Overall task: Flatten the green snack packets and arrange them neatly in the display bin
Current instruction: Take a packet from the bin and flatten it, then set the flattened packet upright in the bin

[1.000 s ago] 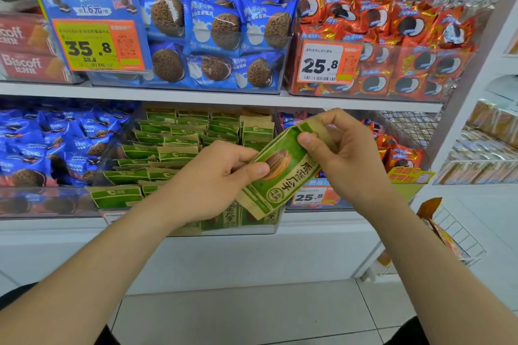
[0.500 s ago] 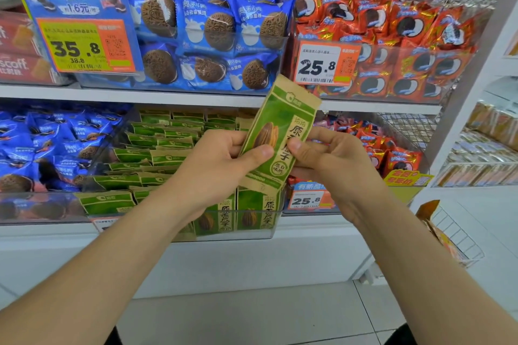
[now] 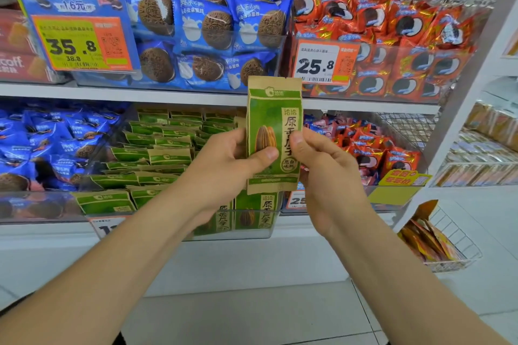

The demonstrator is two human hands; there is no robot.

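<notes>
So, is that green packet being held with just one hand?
No, the left hand and the right hand both pinch the upright green packet, one on each side.

Lower shelf [image 3: 42, 231]: clear display bin [image 3: 252, 234] stocked with green snack packets [image 3: 168, 157]; left of the bin, blue biscuit packets [image 3: 42, 145]; right of it, red packets [image 3: 375, 154]. Upper shelf [image 3: 112, 92], above the bin: blue cookie packs [image 3: 210, 33], orange-red packs [image 3: 406, 36] further right

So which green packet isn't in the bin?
The packet held upright, pinched between the left hand and the right hand. All the other packets sit in the bin.
</notes>
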